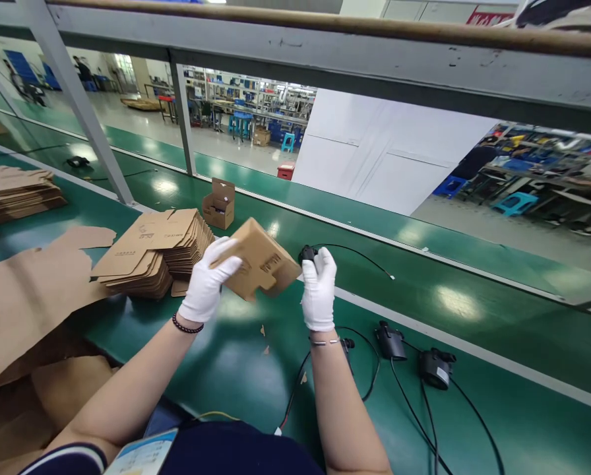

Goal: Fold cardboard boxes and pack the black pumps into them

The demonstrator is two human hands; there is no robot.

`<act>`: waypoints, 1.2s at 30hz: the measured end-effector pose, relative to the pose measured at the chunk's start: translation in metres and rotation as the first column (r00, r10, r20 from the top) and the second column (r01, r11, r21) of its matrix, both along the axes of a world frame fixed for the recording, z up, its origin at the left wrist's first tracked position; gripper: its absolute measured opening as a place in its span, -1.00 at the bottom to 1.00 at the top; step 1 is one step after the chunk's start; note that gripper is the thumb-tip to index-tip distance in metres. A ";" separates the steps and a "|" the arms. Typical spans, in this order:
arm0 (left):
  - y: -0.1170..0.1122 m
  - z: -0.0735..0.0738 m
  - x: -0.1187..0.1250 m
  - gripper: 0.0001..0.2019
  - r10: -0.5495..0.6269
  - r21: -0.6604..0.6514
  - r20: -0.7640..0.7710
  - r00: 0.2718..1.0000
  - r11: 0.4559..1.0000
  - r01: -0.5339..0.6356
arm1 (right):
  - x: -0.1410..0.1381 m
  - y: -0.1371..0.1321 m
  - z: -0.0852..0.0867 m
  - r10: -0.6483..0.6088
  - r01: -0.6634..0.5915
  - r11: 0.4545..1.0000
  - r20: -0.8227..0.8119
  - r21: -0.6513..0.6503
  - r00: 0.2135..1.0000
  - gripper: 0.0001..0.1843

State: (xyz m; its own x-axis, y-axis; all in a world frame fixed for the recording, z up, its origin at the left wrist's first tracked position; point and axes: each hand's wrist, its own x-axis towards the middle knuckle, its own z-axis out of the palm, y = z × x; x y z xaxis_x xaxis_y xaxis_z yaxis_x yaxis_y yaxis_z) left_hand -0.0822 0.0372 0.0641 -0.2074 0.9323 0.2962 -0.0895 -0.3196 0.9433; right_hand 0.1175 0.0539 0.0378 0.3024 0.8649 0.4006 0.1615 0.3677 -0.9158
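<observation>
1. A brown box is held tilted above the green table, in front of the wearer, printed side in view and a notched flap at its near edge.
2. The white-gloved left hand grips the box by its left end, thumb across the printed side.
3. Just beyond the box's right end, a black pump sits at the fingertips of the gloved right hand, which is pinched around it; whether box and pump touch cannot be told.
4. A thin cable trails rightward from the pump to a white plug.
5. Left of the left hand, flattened cartons stand in an uneven stack; behind them, a small carton stands with its lid raised.
6. Right of the right forearm, two more pumps lie on the table, black leads running toward the wearer.
7. Brown paper covers the table's left side.
</observation>
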 end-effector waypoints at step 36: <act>0.038 0.002 0.116 -0.56 -0.215 -0.132 0.562 0.799 0.930 0.343 | 0.026 0.039 -0.002 -0.144 -0.014 0.981 0.769 0.196 0.622 -0.43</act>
